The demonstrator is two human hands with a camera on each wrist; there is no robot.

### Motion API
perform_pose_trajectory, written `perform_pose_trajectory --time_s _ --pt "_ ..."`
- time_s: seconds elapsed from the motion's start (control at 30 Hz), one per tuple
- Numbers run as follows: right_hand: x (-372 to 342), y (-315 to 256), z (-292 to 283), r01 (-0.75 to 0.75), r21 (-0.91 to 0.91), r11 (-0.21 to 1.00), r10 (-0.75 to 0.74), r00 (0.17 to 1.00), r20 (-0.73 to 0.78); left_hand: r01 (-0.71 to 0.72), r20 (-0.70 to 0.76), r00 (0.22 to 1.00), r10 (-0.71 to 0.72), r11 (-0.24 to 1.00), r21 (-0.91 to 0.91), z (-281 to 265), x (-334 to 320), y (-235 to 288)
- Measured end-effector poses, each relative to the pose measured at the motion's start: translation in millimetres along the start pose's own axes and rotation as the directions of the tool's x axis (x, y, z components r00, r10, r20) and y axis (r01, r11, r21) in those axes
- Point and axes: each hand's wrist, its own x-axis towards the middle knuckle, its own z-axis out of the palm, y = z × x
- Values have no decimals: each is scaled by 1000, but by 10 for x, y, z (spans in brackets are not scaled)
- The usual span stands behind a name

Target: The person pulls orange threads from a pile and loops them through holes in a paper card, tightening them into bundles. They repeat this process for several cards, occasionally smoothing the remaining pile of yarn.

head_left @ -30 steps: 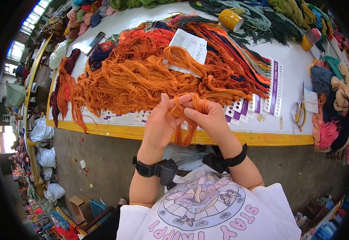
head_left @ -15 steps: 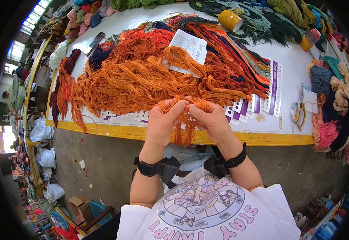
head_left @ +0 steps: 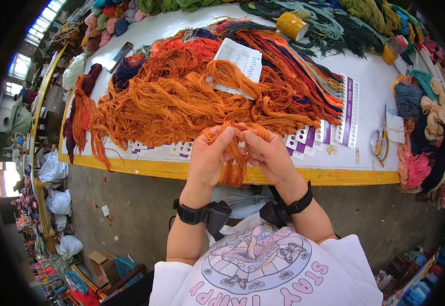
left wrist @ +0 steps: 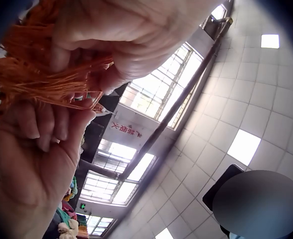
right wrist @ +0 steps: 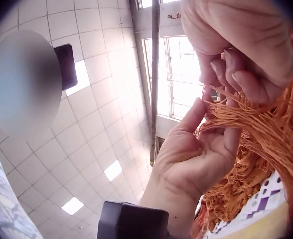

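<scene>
Orange thread (head_left: 235, 153) hangs between two hands just above the table's front edge. The left hand (head_left: 207, 159) pinches one side of it between thumb and fingers, and the right hand (head_left: 274, 155) pinches the other, their fingertips close together. In the left wrist view, strands (left wrist: 41, 82) stretch across the left hand (left wrist: 121, 35) and the right hand (left wrist: 39, 154). Seen from the right wrist, a small loop of thread (right wrist: 226, 112) lies at the left hand's fingertips (right wrist: 201, 107). Behind the hands spreads a large orange thread pile (head_left: 166, 109).
A paper slip (head_left: 240, 61) lies on the pile. Hole-punched purple and white cards (head_left: 348, 107) stick out beneath. Scissors (head_left: 383, 143) lie at the right, a phone (head_left: 122, 55) at the back left, a yellow spool (head_left: 292, 26) at the back. More yarn (head_left: 418, 127) borders the table (head_left: 222, 176).
The left hand's thumb, raised earlier, has come down onto the thread. Both hands have drawn together and now pinch it, with the thread bunched between their fingertips.
</scene>
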Motion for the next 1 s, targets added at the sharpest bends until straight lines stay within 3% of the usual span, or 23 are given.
perform_pose_trajectory --time_s 0.13,0.23,0.33,0.53,0.73,0.83,0.93,1.0 --pt "-3 -41 30 -2 -103 995 -6 997 -74 12 10 1000 -12 999 -30 -46 14 -36" --pt "5 35 97 231 -411 882 -269 962 -37 0 23 1000 -1 1000 26 -14 5 -20" --pt "22 56 26 212 -468 858 -243 970 -6 20 40 999 -21 999 31 -23 4 -16" --pt "-27 -37 52 113 -245 963 -133 989 -66 56 -12 998 -57 996 -62 32 -10 48" --pt "-5 -2 42 71 -86 994 -79 992 -94 -20 0 1000 20 994 108 30 -13 -20" --pt "18 52 1 121 -73 990 -129 986 -104 -31 17 999 29 996 82 41 -22 -21" --pt "9 33 61 127 -72 989 -138 974 -182 -56 -95 993 72 984 169 -25 -32 -65" --pt "17 17 39 117 102 988 -102 985 -142 -73 -93 992 90 982 174 -76 -12 -85"
